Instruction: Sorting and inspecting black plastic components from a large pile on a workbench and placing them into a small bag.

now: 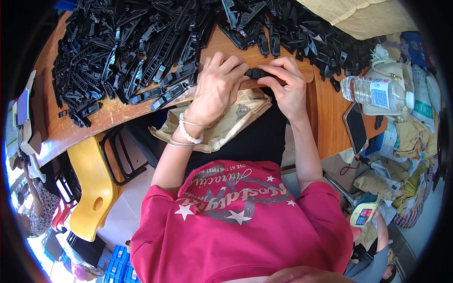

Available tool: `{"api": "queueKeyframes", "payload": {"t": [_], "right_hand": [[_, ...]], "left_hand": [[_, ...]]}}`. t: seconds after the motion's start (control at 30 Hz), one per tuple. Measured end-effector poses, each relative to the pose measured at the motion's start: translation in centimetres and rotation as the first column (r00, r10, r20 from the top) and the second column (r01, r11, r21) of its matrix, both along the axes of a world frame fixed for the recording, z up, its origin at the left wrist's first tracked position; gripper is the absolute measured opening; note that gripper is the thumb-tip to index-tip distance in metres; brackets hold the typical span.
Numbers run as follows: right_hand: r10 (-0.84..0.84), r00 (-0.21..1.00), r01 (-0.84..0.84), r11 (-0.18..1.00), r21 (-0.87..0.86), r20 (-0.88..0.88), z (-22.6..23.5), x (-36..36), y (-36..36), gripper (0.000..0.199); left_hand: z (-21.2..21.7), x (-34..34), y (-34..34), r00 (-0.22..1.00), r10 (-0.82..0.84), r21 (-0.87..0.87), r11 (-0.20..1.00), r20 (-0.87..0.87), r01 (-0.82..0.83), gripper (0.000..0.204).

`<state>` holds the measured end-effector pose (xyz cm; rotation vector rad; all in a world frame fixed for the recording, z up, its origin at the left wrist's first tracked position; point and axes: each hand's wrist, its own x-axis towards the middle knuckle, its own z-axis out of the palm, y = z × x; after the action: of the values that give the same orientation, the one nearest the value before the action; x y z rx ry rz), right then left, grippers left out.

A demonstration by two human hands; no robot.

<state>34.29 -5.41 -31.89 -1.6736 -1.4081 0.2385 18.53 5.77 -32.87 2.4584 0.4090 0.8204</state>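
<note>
My left hand (218,87) and my right hand (285,85) meet at the near edge of a wooden table (108,115). Between the fingertips of both hands sits a small black plastic part (257,73), gripped from each side. A white bead bracelet circles my left wrist. A big heap of black plastic parts (141,42) covers the table behind my hands and to the left. A brown paper sack (231,122) hangs open under the table edge, just below my hands.
A clear plastic bottle (375,92) lies on its side at the right, beside a dark phone (356,127) and a beige sack (363,16). A yellow chair (92,188) stands at lower left. Other people sit at far left and lower right.
</note>
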Motion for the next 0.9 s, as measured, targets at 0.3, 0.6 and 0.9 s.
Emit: {"api": "queueKeyframes", "payload": {"t": [0.3,0.6,0.9], "right_hand": [[0.075,0.970,-0.079,0.997,-0.010,-0.230,0.3,-3.1,-2.8,0.029],[-0.684,0.598,0.725,0.684,0.083,0.417,0.3,3.9,-6.0,0.024],[-0.727,0.587,0.770,0.637,0.031,0.356,-0.2,5.2,-8.1,0.030]], "left_hand": [[0.5,0.4,-0.5,0.990,0.099,-0.137,0.987,0.099,-0.085,0.034],[2.2,6.0,2.1,0.948,0.301,0.252,0.914,0.107,-0.319,0.025],[2.3,4.5,0.3,0.916,0.397,0.282,0.874,0.058,-0.397,0.015]]}}
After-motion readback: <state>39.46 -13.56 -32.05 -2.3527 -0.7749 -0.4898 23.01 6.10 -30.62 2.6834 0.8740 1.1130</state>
